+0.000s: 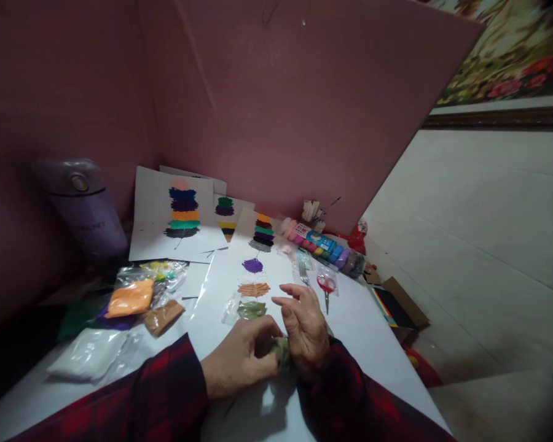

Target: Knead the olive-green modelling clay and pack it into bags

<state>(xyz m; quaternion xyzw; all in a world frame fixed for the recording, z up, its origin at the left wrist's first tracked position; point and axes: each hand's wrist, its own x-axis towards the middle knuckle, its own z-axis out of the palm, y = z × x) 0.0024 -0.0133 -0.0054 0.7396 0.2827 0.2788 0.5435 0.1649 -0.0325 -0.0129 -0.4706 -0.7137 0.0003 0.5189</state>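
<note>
A lump of olive-green modelling clay (282,351) sits between my two hands, low over the white table. My left hand (239,359) has its thumb and fingers curled round the lump, which hides part of it. On the other side, my right hand (308,337) is open, its fingers apart and the base of its palm against or close to the clay. Just beyond lies a clear packet with green clay (252,310). Farther up are a ridged orange clay patch (253,290) and a purple clay patch (252,265).
Bagged orange clay (131,298), brown clay (164,317) and white clay (90,354) lie at left, near a purple bottle (85,212). Right of centre are a fork (303,271), red scissors (326,285) and a multicoloured clay pack (322,242). Colour-striped sheets (150,215) lean against the pink wall.
</note>
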